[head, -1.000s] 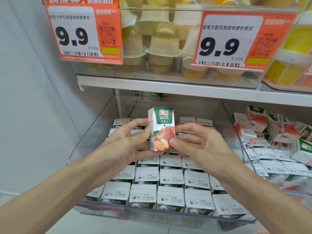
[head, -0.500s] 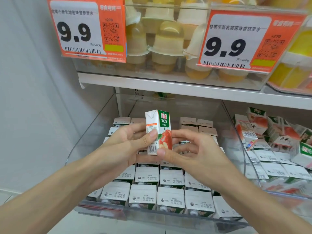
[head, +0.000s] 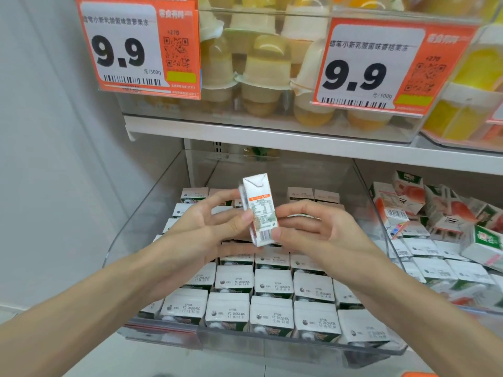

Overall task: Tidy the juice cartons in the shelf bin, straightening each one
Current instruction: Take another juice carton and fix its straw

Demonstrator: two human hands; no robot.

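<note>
A small juice carton is held upright above the clear shelf bin, its white nutrition-label side facing me. My left hand pinches its left edge with thumb and fingers. My right hand pinches its right edge, thumb at the lower corner. Below, several rows of cartons stand upright in the bin, their white date-stamped tops showing.
A second bin on the right holds jumbled juice cartons, some lying tilted. The shelf above carries jelly cups behind two orange 9.9 price tags. A grey wall bounds the left side.
The carton has been turned between both hands: its green and red front faced me before, now the white label side does. Both hands stay at about the same height.
</note>
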